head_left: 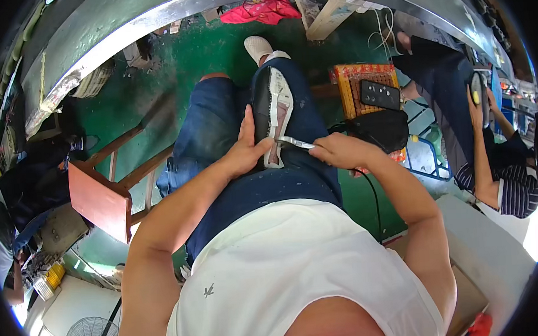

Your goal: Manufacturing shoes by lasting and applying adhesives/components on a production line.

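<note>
A dark shoe upper (262, 110) with a pale underside and a white stitched edge lies bottom up along my right thigh, toe pointing away from me. My left hand (247, 154) grips its left side near the heel end, the thumb bent across the edge. Closed around a silvery metal hand tool (294, 143), my right hand (341, 151) comes in from the right. The tool's curved head touches the shoe's edge close to my left thumb. Its handle is mostly hidden in my fist, so I cannot tell its exact kind.
To the right, a phone (380, 94) rests on a woven-topped stool (355, 78), beside a black bag (379, 130). A brown wooden chair (100, 192) stands left. Ahead runs a metal bench edge (152, 25). Another person (495, 180) at right holds a shoe.
</note>
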Demonstrator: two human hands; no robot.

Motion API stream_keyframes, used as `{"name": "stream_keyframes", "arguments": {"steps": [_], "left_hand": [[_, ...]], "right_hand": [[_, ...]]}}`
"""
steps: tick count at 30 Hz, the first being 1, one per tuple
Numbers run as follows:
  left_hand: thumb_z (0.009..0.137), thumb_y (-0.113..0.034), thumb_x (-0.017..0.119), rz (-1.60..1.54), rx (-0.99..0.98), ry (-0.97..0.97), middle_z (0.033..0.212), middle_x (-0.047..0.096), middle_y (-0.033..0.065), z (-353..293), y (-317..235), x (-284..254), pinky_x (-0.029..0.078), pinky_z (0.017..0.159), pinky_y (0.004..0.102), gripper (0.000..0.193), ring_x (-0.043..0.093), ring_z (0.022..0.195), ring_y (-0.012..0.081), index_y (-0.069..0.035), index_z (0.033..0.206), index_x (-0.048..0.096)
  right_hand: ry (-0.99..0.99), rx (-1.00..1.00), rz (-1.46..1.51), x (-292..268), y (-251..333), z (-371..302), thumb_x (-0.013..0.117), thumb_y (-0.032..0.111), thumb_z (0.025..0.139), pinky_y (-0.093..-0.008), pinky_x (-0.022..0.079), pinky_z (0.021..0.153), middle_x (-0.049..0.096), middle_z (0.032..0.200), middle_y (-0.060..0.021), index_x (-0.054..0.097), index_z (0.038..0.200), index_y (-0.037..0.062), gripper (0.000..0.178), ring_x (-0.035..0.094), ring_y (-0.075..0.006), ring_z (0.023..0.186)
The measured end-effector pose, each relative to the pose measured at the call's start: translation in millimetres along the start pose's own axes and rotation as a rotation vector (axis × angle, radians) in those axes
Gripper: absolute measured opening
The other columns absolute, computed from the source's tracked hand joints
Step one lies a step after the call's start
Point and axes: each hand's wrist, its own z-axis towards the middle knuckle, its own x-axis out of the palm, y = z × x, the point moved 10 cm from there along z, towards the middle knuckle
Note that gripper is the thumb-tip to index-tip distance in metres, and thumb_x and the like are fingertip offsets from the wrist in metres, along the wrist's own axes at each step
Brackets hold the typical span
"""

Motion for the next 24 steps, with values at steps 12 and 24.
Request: {"name": "stream_keyframes", "arguments": {"steps": [12,24], "left_hand": [[0.092,-0.017,0.068,0.023,0.022,-0.050,0.161,0.022,0.0271,2,-1,3,0.025,0.118,0.0337,0.110,0.028,0.147,0.0299,-0.008,0.158,-0.019],[0.095,-0.018,0.068,-0.282,-0.024,-0.106,0.157,0.034,0.0201,0,-36,-16,0.034,0.114,0.0330,0.093,0.041,0.140,0.0252,-0.006,0.161,0.004]], "right_hand": [[-0.299,-0.043,0.000,-23,36,8,0.049,0.036,0.103,-0.0543,0.049,0.077,0.066,0.087,-0.0280,0.059,0.092,-0.0023,0.041,0.064,-0.0486,0.088],[-0.374,0.054,1.074,-13,-44,39,0.040,0.051,0.106,-0.0261,0.045,0.050,0.065,0.081,-0.0049,0.059,0.103,0.0025,0.053,0.064,-0.0130,0.063]]}}
